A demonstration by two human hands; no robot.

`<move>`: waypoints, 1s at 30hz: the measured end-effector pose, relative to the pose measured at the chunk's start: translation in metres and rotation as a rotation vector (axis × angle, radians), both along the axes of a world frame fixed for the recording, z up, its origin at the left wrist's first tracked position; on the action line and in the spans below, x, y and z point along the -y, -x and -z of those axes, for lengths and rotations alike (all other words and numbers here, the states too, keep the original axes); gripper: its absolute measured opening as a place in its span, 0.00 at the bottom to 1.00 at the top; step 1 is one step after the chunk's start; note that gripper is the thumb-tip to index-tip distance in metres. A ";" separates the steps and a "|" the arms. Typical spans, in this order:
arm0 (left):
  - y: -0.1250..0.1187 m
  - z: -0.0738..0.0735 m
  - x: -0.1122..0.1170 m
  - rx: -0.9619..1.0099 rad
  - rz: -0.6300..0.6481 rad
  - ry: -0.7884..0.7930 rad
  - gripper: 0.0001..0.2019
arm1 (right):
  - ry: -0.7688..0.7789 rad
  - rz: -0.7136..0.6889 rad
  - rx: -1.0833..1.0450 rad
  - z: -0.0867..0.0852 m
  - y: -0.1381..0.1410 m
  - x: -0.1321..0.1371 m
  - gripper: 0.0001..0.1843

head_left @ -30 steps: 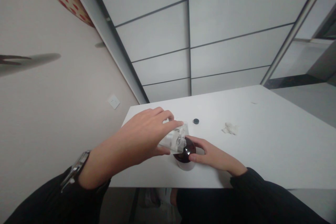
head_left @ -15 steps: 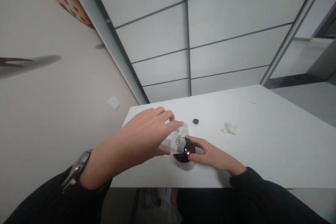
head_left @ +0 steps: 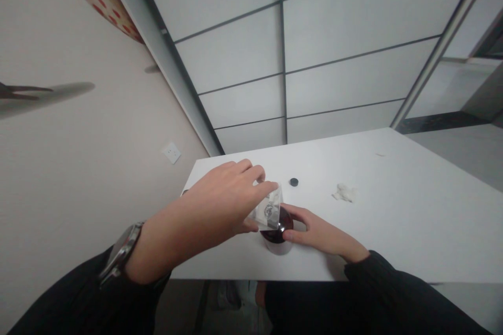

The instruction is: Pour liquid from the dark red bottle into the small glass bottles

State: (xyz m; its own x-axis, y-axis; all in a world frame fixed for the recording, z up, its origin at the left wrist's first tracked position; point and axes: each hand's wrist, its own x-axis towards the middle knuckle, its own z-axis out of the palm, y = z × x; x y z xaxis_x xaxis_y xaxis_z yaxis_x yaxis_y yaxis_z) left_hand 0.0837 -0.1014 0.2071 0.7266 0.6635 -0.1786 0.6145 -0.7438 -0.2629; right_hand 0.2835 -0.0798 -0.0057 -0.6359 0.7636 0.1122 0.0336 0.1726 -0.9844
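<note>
Left hand (head_left: 222, 199) pinching clear plastic pouch (head_left: 269, 208), tilted over dark glass bottle (head_left: 277, 234); right hand (head_left: 320, 233) curled around bottle. Small round black cap (head_left: 294, 182) off, lying on white table (head_left: 393, 230).

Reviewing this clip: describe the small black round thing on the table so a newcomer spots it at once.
On the white table, find the dark bottle. Just beyond it sits a small black disc, much smaller than the bottle, with a crumpled white scrap off to its right.
</note>
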 end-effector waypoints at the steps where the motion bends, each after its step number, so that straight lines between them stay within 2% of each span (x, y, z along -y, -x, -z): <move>1: 0.000 0.000 0.000 0.001 0.003 -0.001 0.28 | 0.003 -0.001 0.002 0.000 0.000 0.000 0.40; 11: 0.004 0.003 0.000 0.051 0.012 0.010 0.29 | 0.020 0.017 0.031 0.002 -0.001 0.000 0.44; 18: 0.006 0.004 -0.001 0.048 -0.015 0.031 0.32 | 0.007 -0.004 0.005 -0.002 0.000 0.000 0.40; 30: 0.011 0.008 -0.008 0.069 -0.040 0.073 0.34 | 0.016 -0.005 0.005 0.003 -0.001 -0.001 0.41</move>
State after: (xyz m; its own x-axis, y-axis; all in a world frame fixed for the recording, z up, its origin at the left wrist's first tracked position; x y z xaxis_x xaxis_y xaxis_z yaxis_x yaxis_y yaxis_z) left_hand 0.0723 -0.0936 0.1995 0.7120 0.6792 -0.1780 0.6588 -0.7339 -0.1655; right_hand 0.2845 -0.0785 -0.0085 -0.6404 0.7619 0.0963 0.0381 0.1568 -0.9869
